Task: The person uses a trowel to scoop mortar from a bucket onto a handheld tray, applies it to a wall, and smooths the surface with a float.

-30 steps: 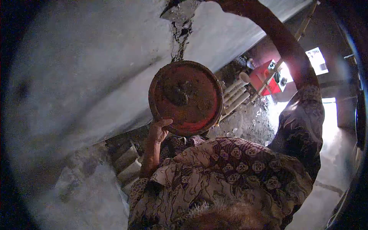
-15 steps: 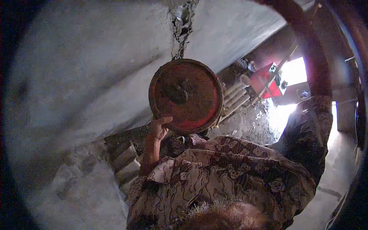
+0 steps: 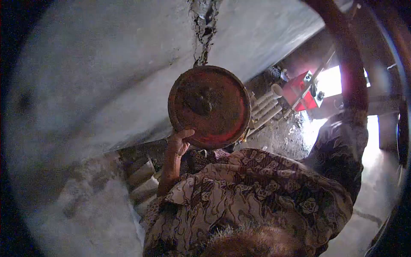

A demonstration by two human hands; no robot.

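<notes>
A round, reddish-brown pan [image 3: 222, 126] with a raised rim is held out in front of my body. My left hand [image 3: 180, 141] grips its lower left edge, thumb over the rim and the other fingers mostly hidden beneath. On the pan lies a dark lump of wet-looking material [image 3: 205, 100]. My right arm [image 3: 353, 85] is raised along the right side in a patterned sleeve, and its forearm leaves the frame at the top, so my right hand is out of view.
A grey wall [image 3: 128, 64] has a rough vertical crack [image 3: 205, 32] above the pan. Pale pipes or poles [image 3: 265, 109] lie right of the pan, near a red box-like object [image 3: 302, 92]. Rounded pale pieces [image 3: 143, 184] are at lower left. Bright openings shine at right.
The pan and my left hand have shifted very slightly right in the view. My raised right forearm has moved a little, and the background has shifted slightly.
</notes>
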